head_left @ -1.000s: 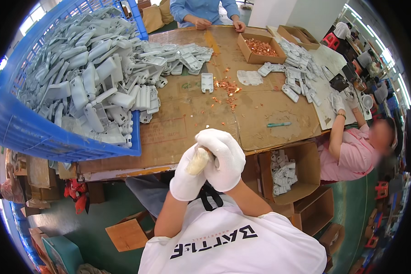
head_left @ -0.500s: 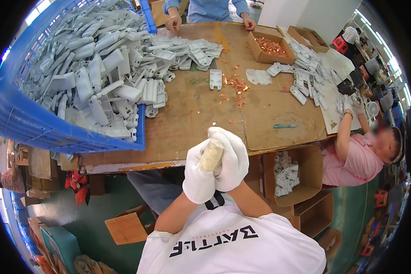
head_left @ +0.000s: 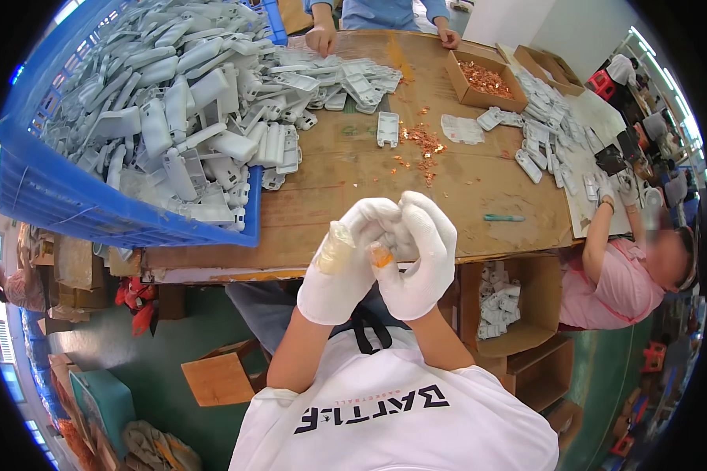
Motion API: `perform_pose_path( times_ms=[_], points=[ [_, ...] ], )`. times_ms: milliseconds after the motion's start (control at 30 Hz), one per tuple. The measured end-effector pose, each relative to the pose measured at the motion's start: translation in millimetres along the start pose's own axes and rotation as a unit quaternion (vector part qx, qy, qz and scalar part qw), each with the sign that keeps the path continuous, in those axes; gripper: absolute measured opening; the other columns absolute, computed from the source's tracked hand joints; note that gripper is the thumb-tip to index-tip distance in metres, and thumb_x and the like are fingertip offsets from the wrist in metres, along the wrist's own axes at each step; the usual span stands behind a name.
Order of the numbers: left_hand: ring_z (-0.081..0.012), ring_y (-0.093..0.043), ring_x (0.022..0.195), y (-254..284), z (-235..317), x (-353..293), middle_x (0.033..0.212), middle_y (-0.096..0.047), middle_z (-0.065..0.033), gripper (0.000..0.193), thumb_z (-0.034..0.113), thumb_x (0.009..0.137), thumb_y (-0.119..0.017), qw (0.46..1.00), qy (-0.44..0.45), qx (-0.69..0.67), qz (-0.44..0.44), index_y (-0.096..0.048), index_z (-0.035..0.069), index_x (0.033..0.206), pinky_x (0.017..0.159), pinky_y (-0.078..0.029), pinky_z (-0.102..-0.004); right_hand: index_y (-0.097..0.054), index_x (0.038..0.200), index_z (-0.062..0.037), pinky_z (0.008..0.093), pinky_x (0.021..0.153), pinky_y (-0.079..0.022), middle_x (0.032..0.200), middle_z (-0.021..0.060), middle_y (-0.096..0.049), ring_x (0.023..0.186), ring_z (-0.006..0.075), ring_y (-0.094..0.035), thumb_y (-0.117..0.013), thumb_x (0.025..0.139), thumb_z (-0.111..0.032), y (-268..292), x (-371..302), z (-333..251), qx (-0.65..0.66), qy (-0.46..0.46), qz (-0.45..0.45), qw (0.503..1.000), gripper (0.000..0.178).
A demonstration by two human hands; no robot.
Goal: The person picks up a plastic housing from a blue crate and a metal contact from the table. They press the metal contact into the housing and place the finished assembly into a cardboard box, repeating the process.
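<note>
White gloves cover both my hands, which meet in front of my chest at the table's near edge. My left hand (head_left: 330, 286) is cupped, with yellowish clear tape (head_left: 335, 247) wrapped round its thumb. My right hand (head_left: 420, 271) curves beside it, fingers bent and thumb apart, and an orange wrap (head_left: 381, 254) covers that thumb's tip. The fingers of the two hands touch or overlap; I see nothing held between them. Beyond them on the table (head_left: 322, 208) lie a pale plastic housing (head_left: 387, 129) and loose copper-coloured pieces (head_left: 424, 141).
A blue crate (head_left: 133, 224) heaped with pale housings (head_left: 161, 129) stands at left. Across the table are a person's hands (head_left: 320, 39) and a carton of copper pieces (head_left: 485, 82). At right lie a teal pen (head_left: 503, 217) and more housings; another person in pink (head_left: 624, 275) works there.
My hands were clasped together; now they have parted into a cupped shape, the left thumb moving left and the right thumb coming into sight. The view has shifted slightly.
</note>
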State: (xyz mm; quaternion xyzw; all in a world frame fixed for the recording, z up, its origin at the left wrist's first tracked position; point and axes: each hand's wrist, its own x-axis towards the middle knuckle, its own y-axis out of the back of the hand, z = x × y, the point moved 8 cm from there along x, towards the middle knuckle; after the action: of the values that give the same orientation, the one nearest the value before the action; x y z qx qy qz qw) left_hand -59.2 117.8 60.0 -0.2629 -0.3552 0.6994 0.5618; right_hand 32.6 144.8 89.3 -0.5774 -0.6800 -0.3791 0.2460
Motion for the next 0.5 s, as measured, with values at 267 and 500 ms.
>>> perform_pose_path(
  times_ms=[267, 500],
  points=[
    [-0.0093, -0.039, 0.049, -8, -5, 5, 0.059, -0.041, 0.0015, 0.048, 0.047, 0.098, -0.051, 0.991, 0.046, 0.003, -0.127, -0.042, 0.011, 0.067, 0.045, -0.030, -0.0230, -0.049, 0.130, -0.0006, 0.0368, 0.093, -0.048, 0.126, 0.0162, -0.057, 0.107, 0.0291, -0.060, -0.070, 0.081, -0.010, -15, -3, 4, 0.075, -0.031, -0.043, 0.996, 0.054],
    [-0.0058, -0.018, 0.034, -11, -4, 1, 0.045, -0.026, 0.0067, 0.054, 0.034, 0.105, -0.036, 0.995, 0.062, -0.035, -0.063, -0.026, 0.017, 0.054, 0.031, -0.013, -0.0234, -0.051, 0.128, 0.0002, 0.0357, 0.087, -0.051, 0.115, 0.0177, -0.065, 0.100, 0.0284, -0.065, -0.067, 0.084, -0.006, -16, -14, 2, 0.092, -0.033, -0.075, 0.992, 0.048]
  ],
)
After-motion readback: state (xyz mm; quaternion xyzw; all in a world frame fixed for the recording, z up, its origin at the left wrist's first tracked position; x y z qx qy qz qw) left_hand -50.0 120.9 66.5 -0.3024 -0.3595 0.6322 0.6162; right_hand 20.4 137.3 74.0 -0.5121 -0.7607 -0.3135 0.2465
